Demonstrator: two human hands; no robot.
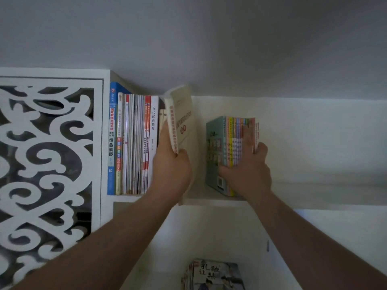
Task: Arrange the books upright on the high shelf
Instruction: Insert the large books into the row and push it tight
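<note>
Left hand (171,164) grips leaning cream book (181,120) at shelf (211,200) front edge; right hand (247,170) clamps thin-book stack (234,141); stack likely fans over once released.

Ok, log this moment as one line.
left hand: grips tilted cream paperback book | right hand: grips colourful thin-book bundle | white high shelf: upright book row at left

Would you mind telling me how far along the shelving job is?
Done: a row of books stands upright at the shelf's left end. In hand: the left hand grips a cream book, the right hand a thin colourful set. Left: a stack below.
</note>
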